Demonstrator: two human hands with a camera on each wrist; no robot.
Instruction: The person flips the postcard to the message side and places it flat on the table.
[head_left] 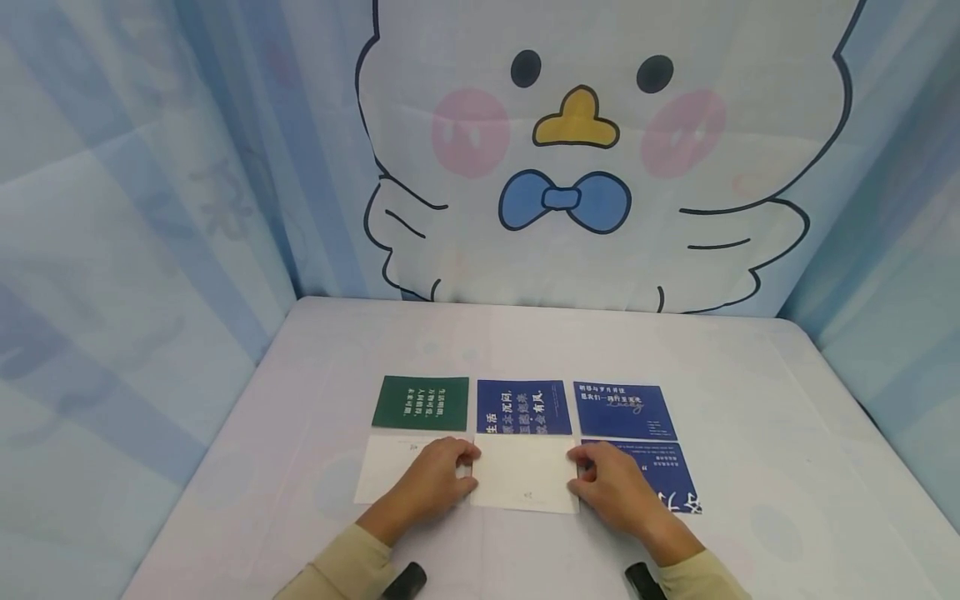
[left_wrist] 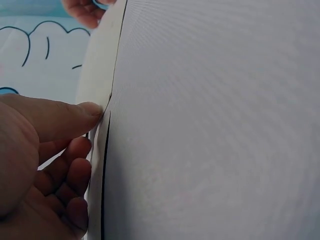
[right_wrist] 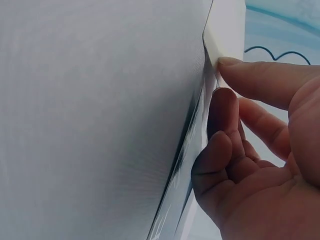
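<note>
A cream card [head_left: 525, 473] lies in the middle of the front row, blank but for a small mark near its lower edge. My left hand [head_left: 438, 477] holds its left edge between thumb and fingers. At the opposite edge, my right hand [head_left: 617, 487] pinches the same card. In the left wrist view the left thumb [left_wrist: 65, 117] presses on the card's rim, the other fingers curled below. The right wrist view has the right thumb [right_wrist: 260, 80] on the card's corner, a bent finger under it. Another cream card [head_left: 382, 467] is partly covered by my left hand.
Behind it lie a green card [head_left: 421, 403], a blue card [head_left: 523, 407] with large white writing and another blue card [head_left: 626, 412]. A further blue card [head_left: 671, 475] is partly under my right hand. The white table [head_left: 247, 500] meets a cartoon-printed curtain [head_left: 570, 267] at the back.
</note>
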